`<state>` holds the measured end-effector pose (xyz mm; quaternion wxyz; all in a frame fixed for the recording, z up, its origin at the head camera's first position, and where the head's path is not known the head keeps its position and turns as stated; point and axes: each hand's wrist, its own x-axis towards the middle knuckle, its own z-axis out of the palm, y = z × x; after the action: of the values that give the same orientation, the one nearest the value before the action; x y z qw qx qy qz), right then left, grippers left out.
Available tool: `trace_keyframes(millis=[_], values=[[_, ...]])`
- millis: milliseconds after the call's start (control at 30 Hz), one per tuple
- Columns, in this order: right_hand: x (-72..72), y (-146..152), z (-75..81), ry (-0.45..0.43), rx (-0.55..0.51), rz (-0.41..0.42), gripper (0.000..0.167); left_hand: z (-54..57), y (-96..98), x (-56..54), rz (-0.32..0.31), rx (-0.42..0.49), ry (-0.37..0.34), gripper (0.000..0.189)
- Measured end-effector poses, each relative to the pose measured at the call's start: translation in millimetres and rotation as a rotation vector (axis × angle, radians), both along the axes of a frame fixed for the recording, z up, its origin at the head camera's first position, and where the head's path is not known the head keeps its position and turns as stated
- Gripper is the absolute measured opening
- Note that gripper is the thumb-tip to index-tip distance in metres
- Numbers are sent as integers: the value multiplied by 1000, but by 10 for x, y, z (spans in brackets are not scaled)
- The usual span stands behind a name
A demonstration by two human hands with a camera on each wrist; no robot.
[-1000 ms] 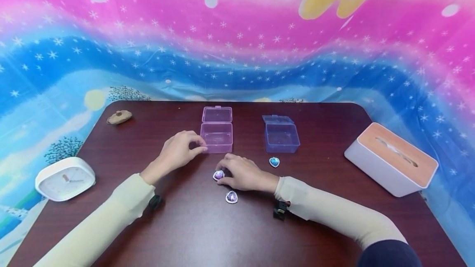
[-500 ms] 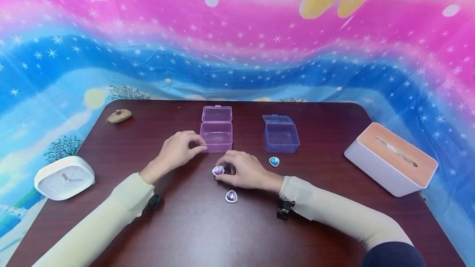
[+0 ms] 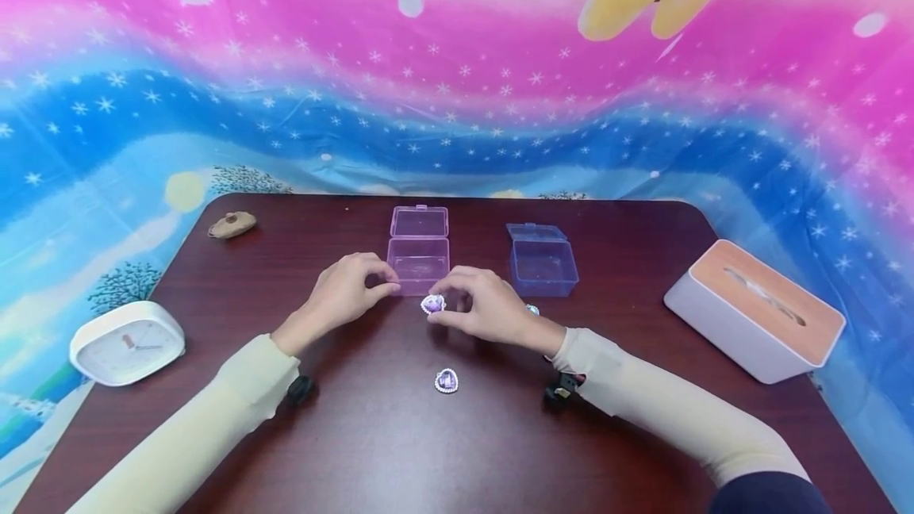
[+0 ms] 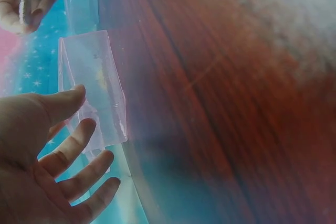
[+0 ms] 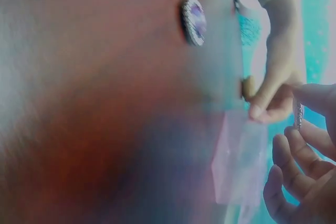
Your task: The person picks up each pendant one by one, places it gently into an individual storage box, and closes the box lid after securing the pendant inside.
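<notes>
In the head view, my right hand pinches a purple heart-shaped gem with a pale beaded rim between thumb and fingertips. It is held off the table, just in front of a clear pink box whose lid is up. My left hand is at that box's left front corner, fingers spread and relaxed in the left wrist view; whether they touch it is hard to tell. A second purple heart gem lies on the table nearer me. Mostly hidden behind my right hand is a blue heart gem.
A clear blue box, lid raised, stands right of the pink one. At the far right is a tissue box. A white clock sits at the left edge, and a small tan object lies at the back left.
My right hand has lifted the purple gem from the table and carried it forward, toward the pink box. My left hand has stayed where it was.
</notes>
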<state>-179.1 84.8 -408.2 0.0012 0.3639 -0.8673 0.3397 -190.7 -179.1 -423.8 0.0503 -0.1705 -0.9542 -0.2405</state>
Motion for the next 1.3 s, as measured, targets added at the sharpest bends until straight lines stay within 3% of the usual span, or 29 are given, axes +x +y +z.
trace_keyframes(millis=[667, 1300], values=[[-296, 55, 229, -6, -55, -15, 30, 18, 15, -9, -18, -4, -10, 7], [-581, -52, 131, -30, -21, -74, 29, 29, 7, -7, -35, 11, -19, 7]])
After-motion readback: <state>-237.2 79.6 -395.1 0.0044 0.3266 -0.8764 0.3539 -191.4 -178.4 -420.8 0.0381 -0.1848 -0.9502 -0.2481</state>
